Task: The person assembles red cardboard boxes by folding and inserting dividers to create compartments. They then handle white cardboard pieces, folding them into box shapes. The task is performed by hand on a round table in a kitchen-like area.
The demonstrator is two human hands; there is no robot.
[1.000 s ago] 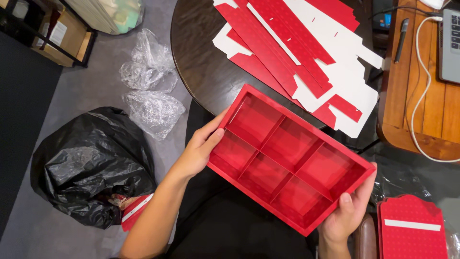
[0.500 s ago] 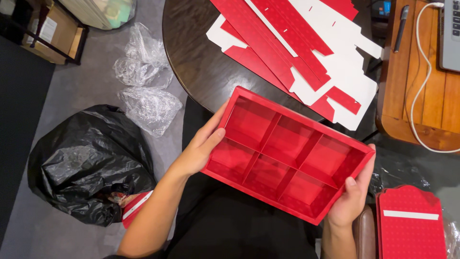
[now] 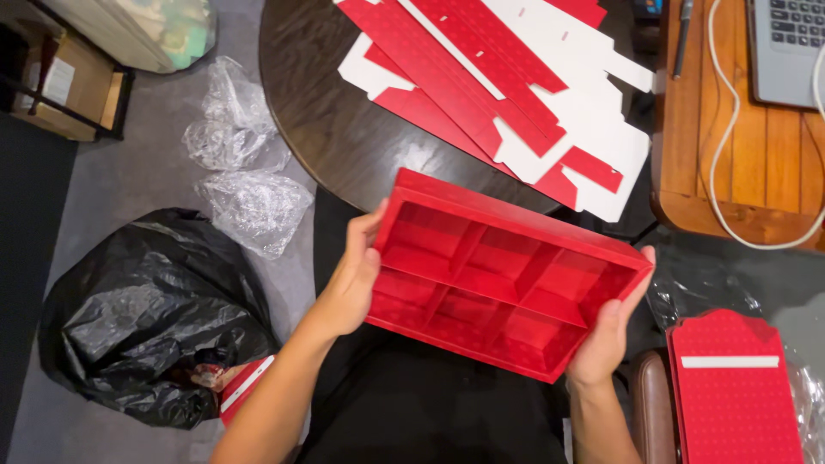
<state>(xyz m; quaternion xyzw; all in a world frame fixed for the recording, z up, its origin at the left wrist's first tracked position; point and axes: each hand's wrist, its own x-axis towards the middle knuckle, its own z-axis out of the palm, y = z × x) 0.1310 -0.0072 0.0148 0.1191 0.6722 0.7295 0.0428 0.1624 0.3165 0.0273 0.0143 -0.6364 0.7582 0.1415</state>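
Red divided box [image 3: 507,277], a cardboard tray with six compartments, is held in the air just in front of the round dark table [image 3: 344,129]. It looks light, fairly stiff, easily dented. Left hand [image 3: 354,279] clasps its left end wall; right hand [image 3: 606,331] clasps the right end.
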